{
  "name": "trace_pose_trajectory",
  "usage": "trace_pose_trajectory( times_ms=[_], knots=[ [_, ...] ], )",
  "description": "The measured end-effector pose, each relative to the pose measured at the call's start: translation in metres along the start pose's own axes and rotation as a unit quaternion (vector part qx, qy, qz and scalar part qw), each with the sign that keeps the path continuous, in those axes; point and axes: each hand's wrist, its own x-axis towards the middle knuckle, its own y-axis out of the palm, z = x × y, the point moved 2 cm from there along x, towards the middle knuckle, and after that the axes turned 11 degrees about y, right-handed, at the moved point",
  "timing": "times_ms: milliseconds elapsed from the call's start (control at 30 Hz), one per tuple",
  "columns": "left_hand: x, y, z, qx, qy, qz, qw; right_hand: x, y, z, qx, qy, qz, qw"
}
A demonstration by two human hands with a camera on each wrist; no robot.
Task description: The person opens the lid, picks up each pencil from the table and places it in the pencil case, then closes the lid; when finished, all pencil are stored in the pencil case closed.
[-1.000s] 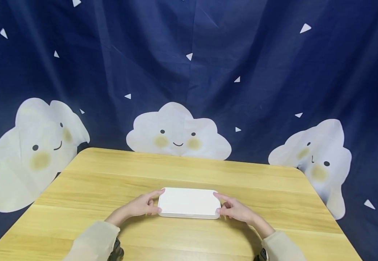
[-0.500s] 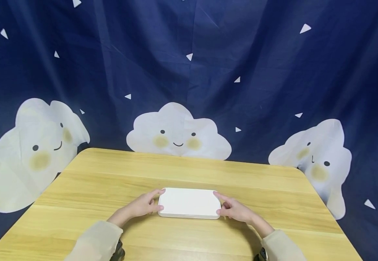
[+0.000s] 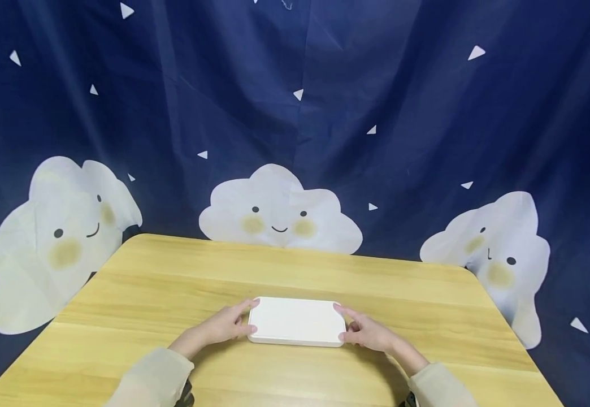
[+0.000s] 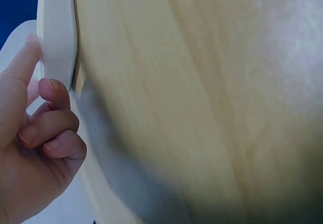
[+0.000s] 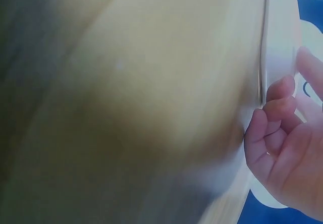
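Note:
A flat white box [image 3: 297, 321] with rounded corners lies on the wooden table in the head view. My left hand [image 3: 220, 325] holds its left end, with thumb and index finger at the two corners. At the opposite end, my right hand [image 3: 371, 332] holds the box the same way. In the left wrist view, the box's pale side [image 4: 58, 32] stands beside the left hand [image 4: 38, 133], whose other fingers are curled in. The right wrist view shows the right hand [image 5: 287, 133] against the box's side [image 5: 281, 37], its lower fingers folded.
The light wooden table [image 3: 274, 271] has rounded far corners and surrounds the box on all sides. Behind it hangs a dark blue curtain [image 3: 254, 96] printed with smiling white clouds and small triangles. Beige sleeves [image 3: 155, 376] and dark wrist straps show at the front.
The whole head view has shifted slightly, so everything sits a little lower. The left thumb has moved slightly onto the box's near corner. Both hands stay at the box's ends.

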Motion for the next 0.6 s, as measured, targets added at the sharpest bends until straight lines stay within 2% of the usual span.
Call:
trace_pose_trajectory(
  times_ms=[167,333,467,600],
  knots=[
    [0.004,-0.001,0.002,0.006,0.014,0.002,0.9999,-0.001,0.000,0.000,-0.002,-0.009,-0.006,0.9999],
    [0.012,-0.007,0.004,0.010,0.031,0.020,0.9993,-0.002,0.000,0.000,-0.014,-0.018,-0.018,0.9996],
    [0.018,-0.012,0.002,0.020,0.029,0.033,0.9989,-0.002,-0.001,0.003,-0.041,-0.022,-0.038,0.9982],
    [0.022,-0.017,0.004,0.029,0.019,0.031,0.9989,0.003,-0.005,0.006,-0.062,-0.030,-0.046,0.9965]
  ],
)
